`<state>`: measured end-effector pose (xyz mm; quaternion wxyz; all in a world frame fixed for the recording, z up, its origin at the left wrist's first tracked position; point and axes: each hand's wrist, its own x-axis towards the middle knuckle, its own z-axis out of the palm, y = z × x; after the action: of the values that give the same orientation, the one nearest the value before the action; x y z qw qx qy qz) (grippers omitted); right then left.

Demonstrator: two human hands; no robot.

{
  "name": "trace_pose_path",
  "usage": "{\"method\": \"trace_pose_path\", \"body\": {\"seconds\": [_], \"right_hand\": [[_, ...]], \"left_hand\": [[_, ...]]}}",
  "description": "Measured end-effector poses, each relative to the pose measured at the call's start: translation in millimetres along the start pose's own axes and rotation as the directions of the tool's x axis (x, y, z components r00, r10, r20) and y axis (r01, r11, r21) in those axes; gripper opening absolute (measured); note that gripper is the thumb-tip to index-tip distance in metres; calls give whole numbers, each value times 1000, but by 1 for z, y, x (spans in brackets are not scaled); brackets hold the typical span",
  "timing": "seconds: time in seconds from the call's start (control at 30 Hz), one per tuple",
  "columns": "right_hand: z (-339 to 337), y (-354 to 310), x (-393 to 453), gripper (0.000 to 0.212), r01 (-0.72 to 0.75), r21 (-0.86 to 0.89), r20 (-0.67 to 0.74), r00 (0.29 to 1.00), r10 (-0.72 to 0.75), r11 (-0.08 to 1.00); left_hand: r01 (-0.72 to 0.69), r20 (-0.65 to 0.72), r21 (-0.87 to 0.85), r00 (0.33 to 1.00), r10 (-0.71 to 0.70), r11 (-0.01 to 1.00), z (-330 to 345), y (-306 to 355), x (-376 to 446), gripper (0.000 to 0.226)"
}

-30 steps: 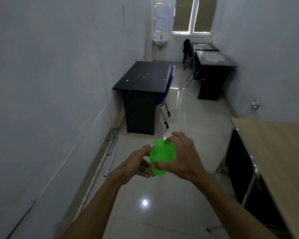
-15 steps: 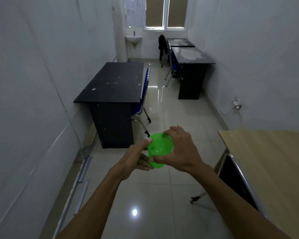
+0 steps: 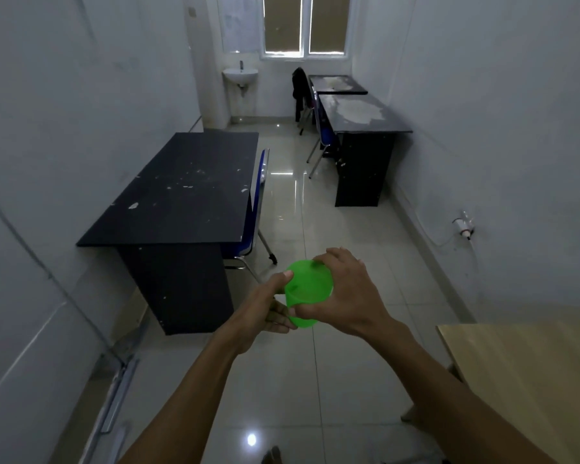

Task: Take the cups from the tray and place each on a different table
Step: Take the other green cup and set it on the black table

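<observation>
A bright green plastic cup (image 3: 307, 291) is held in mid-air over the tiled floor, at chest height in the centre of the view. My right hand (image 3: 352, 296) wraps its right side, fingers over the rim. My left hand (image 3: 265, 309) grips its left side, thumb on the rim and fingers under the base. A black table (image 3: 181, 195) stands ahead on the left, apart from the cup. No tray is in view.
A blue chair (image 3: 257, 209) is tucked at the black table's right side. Two more black tables (image 3: 359, 112) line the right wall, with chairs. A light wooden table (image 3: 529, 373) is at the near right. A wall sink (image 3: 240, 75) hangs at the far end.
The view has moved forward and swung left to right; the black table is now closer and more to the left. Both hands have kept their hold on the green cup.
</observation>
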<state>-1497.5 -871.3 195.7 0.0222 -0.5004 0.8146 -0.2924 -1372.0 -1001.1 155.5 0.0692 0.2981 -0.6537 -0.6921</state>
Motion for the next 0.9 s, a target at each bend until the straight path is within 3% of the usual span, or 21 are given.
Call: {"method": "trace_pose_path", "body": {"seconds": [0.53, 0.9], "right_hand": [[18, 109, 295, 93, -42, -16, -64, 997, 41, 999], [17, 230, 495, 90, 24, -37, -31, 999, -25, 999]], "left_hand": [[-9, 27, 15, 1000, 9, 1000, -79, 107, 303, 75], [-4, 5, -13, 1000, 4, 1000, -88, 172, 512, 73]]}}
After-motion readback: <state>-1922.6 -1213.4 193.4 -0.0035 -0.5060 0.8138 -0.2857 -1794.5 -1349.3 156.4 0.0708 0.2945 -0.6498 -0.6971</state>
